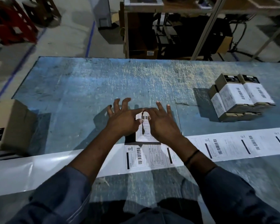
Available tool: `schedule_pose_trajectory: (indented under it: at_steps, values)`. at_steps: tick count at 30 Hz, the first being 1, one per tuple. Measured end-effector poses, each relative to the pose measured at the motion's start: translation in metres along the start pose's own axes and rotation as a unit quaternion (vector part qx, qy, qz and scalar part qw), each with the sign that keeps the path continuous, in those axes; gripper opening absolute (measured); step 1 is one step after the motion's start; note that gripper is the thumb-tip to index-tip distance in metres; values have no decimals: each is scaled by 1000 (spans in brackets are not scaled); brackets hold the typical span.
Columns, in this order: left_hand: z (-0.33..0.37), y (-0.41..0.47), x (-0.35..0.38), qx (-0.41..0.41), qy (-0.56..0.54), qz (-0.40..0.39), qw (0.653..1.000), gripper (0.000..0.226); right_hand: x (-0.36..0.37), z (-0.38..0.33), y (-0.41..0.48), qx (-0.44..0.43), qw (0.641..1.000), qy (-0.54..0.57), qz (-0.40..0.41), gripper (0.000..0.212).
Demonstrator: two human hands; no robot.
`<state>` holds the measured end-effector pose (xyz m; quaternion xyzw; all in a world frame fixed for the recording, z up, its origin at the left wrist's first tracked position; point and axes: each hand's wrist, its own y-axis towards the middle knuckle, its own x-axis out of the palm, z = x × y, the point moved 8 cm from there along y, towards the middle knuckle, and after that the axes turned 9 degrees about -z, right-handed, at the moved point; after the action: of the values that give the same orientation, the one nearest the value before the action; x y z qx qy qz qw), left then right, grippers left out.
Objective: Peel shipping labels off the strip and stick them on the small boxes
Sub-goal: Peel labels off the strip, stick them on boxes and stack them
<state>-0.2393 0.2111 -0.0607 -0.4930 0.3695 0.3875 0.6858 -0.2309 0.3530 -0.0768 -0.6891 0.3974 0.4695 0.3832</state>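
A small box [145, 135] lies at the middle of the blue table with a white shipping label on its top. My left hand [124, 118] and my right hand [162, 122] both rest on that label, fingers spread and fairly straight, forefingers meeting at its far edge. The box's sides are mostly hidden under my hands. The long white label strip [225, 146] runs across the table just in front of the box, with printed labels to the right and bare shiny backing [31, 170] to the left.
Several labelled small boxes [239, 97] are stacked at the table's right. A brown cardboard carton [10, 126] stands at the left edge. Shelving racks [168, 29] and red crates [11, 23] stand on the floor beyond the table's far edge.
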Motion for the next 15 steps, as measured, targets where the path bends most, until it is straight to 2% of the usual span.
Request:
schedule_pose_trajectory:
  at_steps: [4, 7, 9, 15]
  values:
    - [-7, 14, -5, -14, 7, -74, 997, 52, -5, 16, 14, -2, 1000, 16, -19, 41]
    - [-18, 21, -4, -19, 3, -101, 995, 58, -7, 26, 14, 10, 999, -43, -21, 52]
    - [-22, 21, -1, -22, 8, -101, 995, 61, -11, 33, 11, 30, 997, -68, 3, 56]
    - [-32, 16, 5, -43, -19, -65, 997, 64, -27, 25, -2, 62, 981, -148, 107, 40]
